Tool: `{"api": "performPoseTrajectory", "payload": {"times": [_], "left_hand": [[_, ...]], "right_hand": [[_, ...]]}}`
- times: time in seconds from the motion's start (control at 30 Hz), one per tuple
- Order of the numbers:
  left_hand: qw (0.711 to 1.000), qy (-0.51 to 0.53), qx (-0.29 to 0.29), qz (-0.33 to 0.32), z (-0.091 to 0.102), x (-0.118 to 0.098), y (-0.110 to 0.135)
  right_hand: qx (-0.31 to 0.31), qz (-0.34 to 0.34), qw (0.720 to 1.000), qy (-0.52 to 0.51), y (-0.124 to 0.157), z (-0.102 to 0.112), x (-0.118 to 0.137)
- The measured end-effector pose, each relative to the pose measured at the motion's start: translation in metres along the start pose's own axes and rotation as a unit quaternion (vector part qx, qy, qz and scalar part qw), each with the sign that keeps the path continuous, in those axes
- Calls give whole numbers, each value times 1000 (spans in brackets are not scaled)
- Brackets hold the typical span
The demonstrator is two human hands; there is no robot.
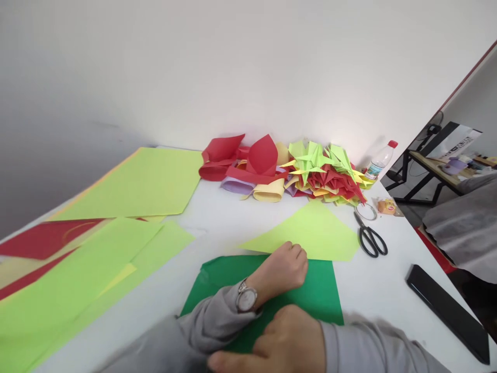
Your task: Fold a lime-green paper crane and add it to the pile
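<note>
My left hand (288, 265), with a watch (247, 299) on its wrist, rests as a closed fist at the far edge of a dark green sheet of paper (320, 290). Its fingertips are turned under, so whatever they might hold is hidden. Nearer to me, my right hand (285, 339) is over the near part of the same sheet. Its fingers are curled under and the thumb points left; what lies beneath them does not show. Just beyond the green sheet is a light green sheet (310, 233), its near edge close to my left knuckles.
Light green sheets (135, 181) and red paper (48, 238) cover the left side. Rolled red paper (263, 155) and folded paper shapes (310, 160) are piled by the wall. Scissors (370, 238), a bottle (378, 163), a wrapped snack (387, 206) and a long black object (446, 311) lie right.
</note>
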State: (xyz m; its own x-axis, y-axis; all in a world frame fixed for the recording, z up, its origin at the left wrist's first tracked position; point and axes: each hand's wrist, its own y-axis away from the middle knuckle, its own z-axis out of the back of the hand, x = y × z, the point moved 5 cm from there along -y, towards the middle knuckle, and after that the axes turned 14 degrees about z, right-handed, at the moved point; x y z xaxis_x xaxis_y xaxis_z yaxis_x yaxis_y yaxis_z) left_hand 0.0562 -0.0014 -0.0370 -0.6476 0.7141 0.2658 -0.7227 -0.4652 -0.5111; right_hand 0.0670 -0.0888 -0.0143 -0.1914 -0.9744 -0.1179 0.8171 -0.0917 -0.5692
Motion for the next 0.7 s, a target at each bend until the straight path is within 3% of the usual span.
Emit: {"api": "performPoseTrajectory", "payload": {"times": [0.07,0.13,0.23,0.33,0.5,0.7], "left_hand": [[1000,-1,1,7,1,4,5],[1000,-2,-1,12,2,7,7],[1000,-9,-18,11,7,10,8],[999,-14,-46,11,14,9,8],[995,18,-95,21,18,6,11],[991,59,-115,34,16,8,14]], "right_hand": [[-38,-32,998,40,6,33,-31],[-81,-55,989,107,26,50,-46],[-8,-142,978,153,59,44,-67],[50,-154,973,166,72,32,-80],[35,-97,975,197,63,25,-78],[37,-107,974,196,65,23,-78]]}}
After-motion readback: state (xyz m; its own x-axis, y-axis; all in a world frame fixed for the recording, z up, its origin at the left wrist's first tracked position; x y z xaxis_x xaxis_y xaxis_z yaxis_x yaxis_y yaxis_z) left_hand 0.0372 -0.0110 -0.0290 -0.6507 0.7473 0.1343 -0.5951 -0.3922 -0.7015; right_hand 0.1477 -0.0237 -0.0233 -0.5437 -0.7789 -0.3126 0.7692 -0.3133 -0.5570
